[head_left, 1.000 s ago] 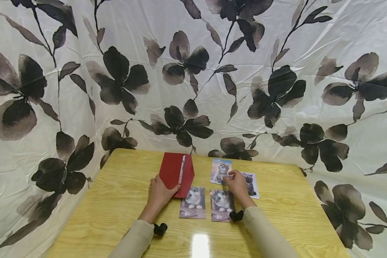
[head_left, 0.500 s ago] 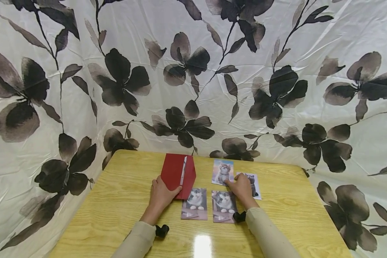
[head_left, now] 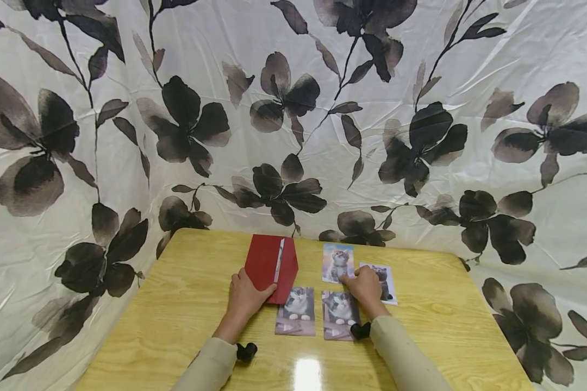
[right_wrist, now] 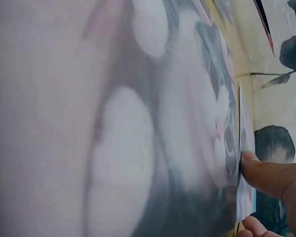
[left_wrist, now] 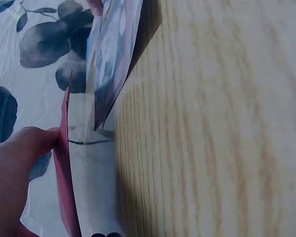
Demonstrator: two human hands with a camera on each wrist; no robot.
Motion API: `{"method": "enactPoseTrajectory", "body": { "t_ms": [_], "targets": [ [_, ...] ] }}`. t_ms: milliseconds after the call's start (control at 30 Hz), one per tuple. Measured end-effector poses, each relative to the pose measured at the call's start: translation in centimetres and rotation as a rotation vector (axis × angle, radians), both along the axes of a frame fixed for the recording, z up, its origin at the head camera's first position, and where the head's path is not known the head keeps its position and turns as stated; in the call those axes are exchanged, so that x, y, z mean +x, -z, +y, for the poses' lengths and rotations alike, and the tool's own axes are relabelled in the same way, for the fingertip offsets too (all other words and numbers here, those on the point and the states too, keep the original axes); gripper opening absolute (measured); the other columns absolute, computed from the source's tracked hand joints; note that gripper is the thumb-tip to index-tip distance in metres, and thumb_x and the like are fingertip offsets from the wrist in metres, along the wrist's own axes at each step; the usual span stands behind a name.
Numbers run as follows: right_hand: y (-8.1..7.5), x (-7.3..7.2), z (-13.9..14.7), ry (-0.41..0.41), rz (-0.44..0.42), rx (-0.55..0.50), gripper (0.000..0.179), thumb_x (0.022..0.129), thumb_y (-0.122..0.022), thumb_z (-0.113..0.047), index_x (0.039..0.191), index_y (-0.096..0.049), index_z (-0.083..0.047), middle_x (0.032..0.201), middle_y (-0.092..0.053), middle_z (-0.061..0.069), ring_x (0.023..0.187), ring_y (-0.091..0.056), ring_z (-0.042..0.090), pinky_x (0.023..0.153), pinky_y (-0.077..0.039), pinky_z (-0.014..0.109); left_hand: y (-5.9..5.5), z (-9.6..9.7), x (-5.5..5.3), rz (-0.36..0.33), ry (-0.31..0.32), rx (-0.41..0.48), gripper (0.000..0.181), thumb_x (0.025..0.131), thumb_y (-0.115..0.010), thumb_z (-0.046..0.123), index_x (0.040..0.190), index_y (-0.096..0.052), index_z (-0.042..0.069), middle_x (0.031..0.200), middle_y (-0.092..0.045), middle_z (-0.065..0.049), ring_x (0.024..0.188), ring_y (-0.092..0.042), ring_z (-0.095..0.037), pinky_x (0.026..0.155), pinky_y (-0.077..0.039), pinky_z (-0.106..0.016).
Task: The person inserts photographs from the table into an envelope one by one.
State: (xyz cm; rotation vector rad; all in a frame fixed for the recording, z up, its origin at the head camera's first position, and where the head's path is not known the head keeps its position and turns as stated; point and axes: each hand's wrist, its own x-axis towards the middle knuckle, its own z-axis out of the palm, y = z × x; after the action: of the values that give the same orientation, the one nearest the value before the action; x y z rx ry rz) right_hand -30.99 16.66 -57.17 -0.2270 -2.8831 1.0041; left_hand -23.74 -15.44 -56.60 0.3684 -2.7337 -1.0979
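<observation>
Four kitten cards (head_left: 341,320) are laid on the wooden bench (head_left: 168,309) in two rows. A red envelope (head_left: 264,263), by which the near-left card (head_left: 295,315) is partly covered, is pinched in the left grip (head_left: 244,297). At its near right corner, the far-left card (head_left: 336,262) is touched by the thumb of the right grip (head_left: 367,289); whether it is pinched cannot be told.

Cannot see the lower left of the dark-cat card (head_left: 386,288), behind the right grip (head_left: 365,287), or one corner of the left kitten card (head_left: 295,319), behind the red envelope (head_left: 262,266). Cannot identify the pale strip (head_left: 279,260) along it. Can view the right kitten card (head_left: 339,320) only blurred, cut off, from the right wrist.
</observation>
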Motion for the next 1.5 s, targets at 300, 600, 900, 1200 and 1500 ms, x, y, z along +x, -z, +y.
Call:
{"method": "enactPoseTrajectory", "body": {
  "t_ms": [300,600,900,1200,1500],
  "targets": [
    [0.14,0.38,-0.28,0.006,-0.031,-0.015,0.053,0.091,-0.086,-0.04,0.116,-0.056,-0.004,0.101,-0.068,0.014,0.08,-0.063,0.03,0.071,-0.05,0.05,0.18,0.07,0.3,0.016,0.001,-0.011,0.099,0.083,-0.09,0.045,0.143,-0.041,-0.016,0.122,-0.052,-0.03,0.108,-0.055,-0.042,0.093,-0.052,-0.056],
    [-0.14,0.2,-0.44,-0.002,-0.027,-0.037,0.056,0.094,-0.083,-0.036,0.13,-0.058,-0.002,0.114,-0.073,0.021,0.083,-0.066,0.033,0.072,-0.051,0.05,-0.07,-0.05,0.12,0.021,0.003,0.005,0.1,0.083,-0.091,0.045,0.145,-0.04,-0.015,0.123,-0.051,-0.03,0.109,-0.054,-0.042,0.094,-0.052,-0.057],
    [-0.75,-0.32,-0.21,0.004,-0.075,-0.113,0.034,0.099,-0.077,-0.029,0.121,-0.076,-0.004,0.11,-0.076,0.016,0.085,-0.07,0.029,0.072,-0.054,0.048,-0.06,-0.15,-0.05,0.018,0.016,0.0,0.1,0.084,-0.09,0.045,0.145,-0.04,-0.015,0.125,-0.051,-0.031,0.11,-0.054,-0.041,0.094,-0.052,-0.056],
    [-0.67,-0.16,-0.01,-0.019,-0.094,-0.224,0.023,0.099,-0.077,-0.027,0.106,-0.078,-0.005,0.094,-0.073,0.011,0.071,-0.061,0.023,0.062,-0.047,0.036,0.11,-0.14,0.21,0.013,0.011,0.007,0.097,0.084,-0.09,0.045,0.143,-0.041,-0.014,0.122,-0.052,-0.029,0.108,-0.055,-0.041,0.092,-0.053,-0.056],
    [-0.59,0.05,-0.25,-0.037,-0.074,-0.36,0.023,0.098,-0.078,-0.027,0.104,-0.077,-0.005,0.078,-0.068,0.006,0.06,-0.055,0.018,0.057,-0.045,0.034,0.06,-0.09,0.26,0.024,0.008,0.0,0.098,0.084,-0.09,0.044,0.144,-0.041,-0.015,0.122,-0.052,-0.03,0.107,-0.055,-0.041,0.092,-0.053,-0.056]
  ]
}}
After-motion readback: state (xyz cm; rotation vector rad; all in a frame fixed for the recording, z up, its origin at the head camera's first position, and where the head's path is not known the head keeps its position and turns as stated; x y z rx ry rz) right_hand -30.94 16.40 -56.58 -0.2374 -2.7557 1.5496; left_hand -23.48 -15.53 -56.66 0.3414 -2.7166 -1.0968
